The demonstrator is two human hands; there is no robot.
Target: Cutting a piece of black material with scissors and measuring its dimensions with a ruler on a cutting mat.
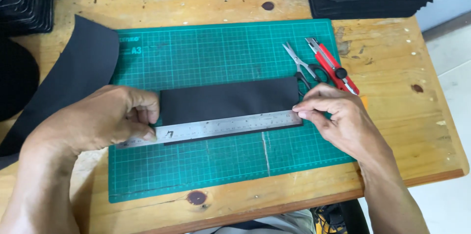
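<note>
Now steel ruler (216,127) lies along near edge of black sheet (229,99) on green cutting mat (216,57), mid surface (382,52). Left hand (105,116) presses ruler's left end, grip curled down on it. Right hand (338,116) pinches right end, fingertips (300,114) together. Scissors (305,67), red knife (332,64) just beyond right hand.

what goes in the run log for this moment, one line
left hand pressing steel ruler end | right hand pinching other end | ruler along lower edge of black sheet | on green cutting mat
</note>
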